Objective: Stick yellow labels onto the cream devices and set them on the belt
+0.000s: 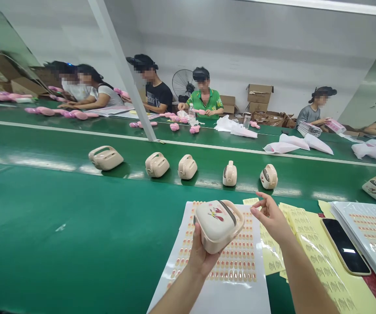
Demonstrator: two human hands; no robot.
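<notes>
My left hand [201,255] grips a small cream-coloured case with a carry handle [216,224] from below and the left. The case is tilted; a pink and yellow picture and a dark strip show on its face. To its right, my right hand [271,218] hovers with thumb and fingers apart, not touching the case; I make out nothing between them. Beneath the case lies a white sheet [220,296] covered in rows of small oval orange-and-gold stickers. Yellow sheets of printed labels [312,248] lie under and beside my right forearm.
Several similar cases [157,165] stand in a row on the green conveyor belt [57,148]. A phone [346,246] rests on the label sheets, beside a stack of sticker sheets [370,235]. A slanted post [125,69] rises beyond the belt. Co-workers sit across, with pink items [60,113] before them.
</notes>
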